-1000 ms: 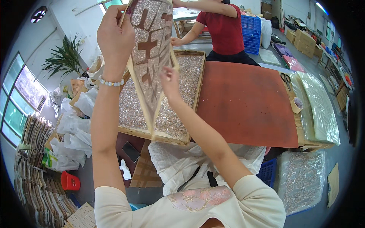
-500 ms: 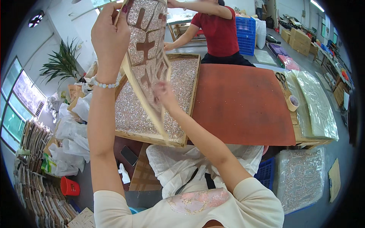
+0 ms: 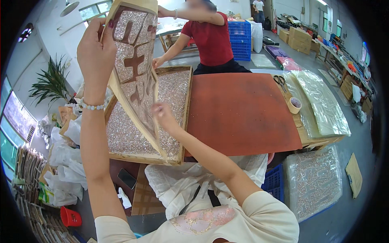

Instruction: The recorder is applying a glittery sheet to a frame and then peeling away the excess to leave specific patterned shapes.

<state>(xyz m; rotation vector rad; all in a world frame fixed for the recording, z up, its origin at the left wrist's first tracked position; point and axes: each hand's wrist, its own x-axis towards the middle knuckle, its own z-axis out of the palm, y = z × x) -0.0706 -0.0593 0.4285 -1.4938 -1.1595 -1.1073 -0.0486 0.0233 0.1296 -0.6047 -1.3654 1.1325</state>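
Observation:
A stiff sheet [image 3: 133,60] with pale tan borders stands raised and tilted, its face covered in rose-silver glitter patches between bare brown shapes. My left hand [image 3: 97,56] grips its left border high up. Close to the sheet's lower right edge is my right hand [image 3: 164,115], fingers curled and smeared by motion; whether it touches the sheet I cannot tell. Below lies a shallow wooden tray [image 3: 189,101] filled with loose glitter [image 3: 174,89]. Across from me, a person in a red top has one hand [image 3: 165,12] at the sheet's upper right and another hand [image 3: 158,62] beside its right edge.
A reddish-brown board [image 3: 243,113] covers the table right of the tray. Past it lie scissors [image 3: 279,82], a tape roll [image 3: 294,105] and clear plastic packs [image 3: 320,101]. A phone [image 3: 127,178] lies below the tray. Blue crates [image 3: 239,40] stand behind the person; a red bucket [image 3: 71,216] is lower left.
The whole view has shifted, so the scene sits further left. My right hand has moved off the sheet's face toward me, to its right edge. My left hand keeps its grip.

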